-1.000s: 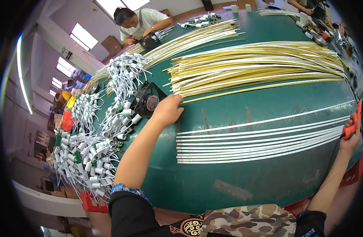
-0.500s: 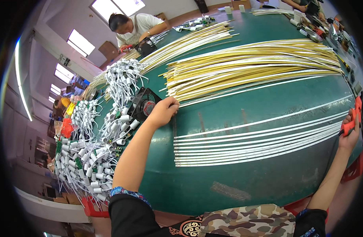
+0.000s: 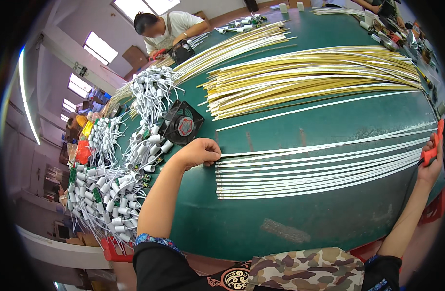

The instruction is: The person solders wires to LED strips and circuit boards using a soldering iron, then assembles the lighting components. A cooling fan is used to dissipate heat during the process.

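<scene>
My left hand (image 3: pixel 201 153) pinches the left end of a white LED strip (image 3: pixel 280 152) between thumb and fingertips. This strip lies at the far side of a row of similar white strips (image 3: pixel 280 194) spread side by side on the green table. Their left ends line up just below my fingers. At the right ends of the row, my right hand (image 3: pixel 429 167) grips a red gun-shaped tool (image 3: pixel 431 154) with a dark cable. Its tip is hard to make out. Another single strip (image 3: pixel 300 111) lies apart, beyond my left hand.
A black fan (image 3: pixel 181 123) stands beyond my left wrist. White lamp caps with wires (image 3: pixel 103 199) heap along the left side. A large bundle of yellow and white strips (image 3: pixel 309 80) lies on the far side of the table (image 3: pixel 242 228). Across it, a person (image 3: pixel 169 31) works.
My left hand has come nearer to me from beside the bundle, bringing a strip's end to the row. The fan shows more fully. My right hand keeps its grip on the red tool.
</scene>
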A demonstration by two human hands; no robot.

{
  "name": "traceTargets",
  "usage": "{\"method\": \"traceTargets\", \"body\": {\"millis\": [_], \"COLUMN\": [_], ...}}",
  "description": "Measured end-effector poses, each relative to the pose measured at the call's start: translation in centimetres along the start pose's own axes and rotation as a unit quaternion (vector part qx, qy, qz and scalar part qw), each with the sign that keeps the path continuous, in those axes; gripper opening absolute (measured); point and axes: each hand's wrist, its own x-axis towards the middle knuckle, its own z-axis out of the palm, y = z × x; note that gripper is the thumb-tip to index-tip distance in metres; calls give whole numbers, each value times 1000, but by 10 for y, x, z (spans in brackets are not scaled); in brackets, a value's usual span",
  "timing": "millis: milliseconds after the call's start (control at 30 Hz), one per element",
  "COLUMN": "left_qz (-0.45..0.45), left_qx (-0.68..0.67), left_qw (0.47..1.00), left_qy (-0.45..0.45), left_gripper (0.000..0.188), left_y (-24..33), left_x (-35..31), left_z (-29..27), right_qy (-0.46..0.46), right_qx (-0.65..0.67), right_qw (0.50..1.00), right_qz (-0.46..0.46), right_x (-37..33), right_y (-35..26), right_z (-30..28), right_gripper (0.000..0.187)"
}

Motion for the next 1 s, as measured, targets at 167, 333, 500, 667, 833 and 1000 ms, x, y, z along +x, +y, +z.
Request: {"method": "traceTargets", "body": {"millis": [167, 333, 500, 667, 833, 1000], "left_qz": [-24, -1, -5, -23, 54, 44], "left_qx": [3, 153, 238, 66, 213, 318], "left_qw": [999, 985, 968, 997, 975, 944], "left_qy": [22, 73, 72, 33, 33, 76], "left_gripper": [9, 21, 25, 31, 40, 43], "left_y": [0, 5, 8, -4, -3, 0], "left_x": [3, 10, 11, 4, -4, -4], "left_z": [1, 9, 3, 0, 4, 10], "right_qy": [9, 6, 6, 10, 22, 22], "right_qx": [-11, -18, 15, 26, -18, -36], "right_qw": [1000, 1000, 1000, 999, 1000, 999], "right_qz": [-8, -1, 24, 23, -4, -9], "right_x": [-3, 4, 5, 1, -1, -2], "right_y": [-1, 0, 0, -1, 2, -3], "right_z": [6, -6, -7, -7, 7, 9], "right_gripper": [47, 45, 43, 43, 41, 44]}}
